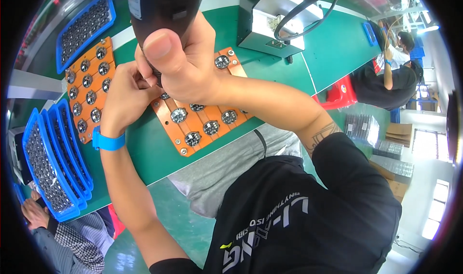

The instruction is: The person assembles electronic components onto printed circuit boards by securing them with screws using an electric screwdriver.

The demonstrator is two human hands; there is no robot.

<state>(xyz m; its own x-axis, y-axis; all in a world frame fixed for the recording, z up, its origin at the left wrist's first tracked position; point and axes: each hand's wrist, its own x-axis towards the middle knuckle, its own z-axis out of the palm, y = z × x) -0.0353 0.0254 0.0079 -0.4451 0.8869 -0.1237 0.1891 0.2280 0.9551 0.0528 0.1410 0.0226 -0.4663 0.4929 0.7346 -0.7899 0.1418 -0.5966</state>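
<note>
My right hand [190, 64] grips a black powered screwdriver [166, 9] upright, its thumb lying along the lower end. My left hand [126, 98] is at the tip of the tool, its fingers curled and pressed together; what they pinch, if anything, is hidden. Below both hands lies an orange fixture plate [177, 129] with round metallic-looking parts [192, 139] set in it and screws at its corners. My hands cover part of this plate. A blue band [110, 142] circles my left wrist.
A second orange plate [93, 59] with round parts lies to the left. Beyond it is a blue tray [112, 13] of small parts; several more blue trays [72, 209] stand nearer. A metal box device [270, 26] with a black cable sits at the far right. Other people work nearby.
</note>
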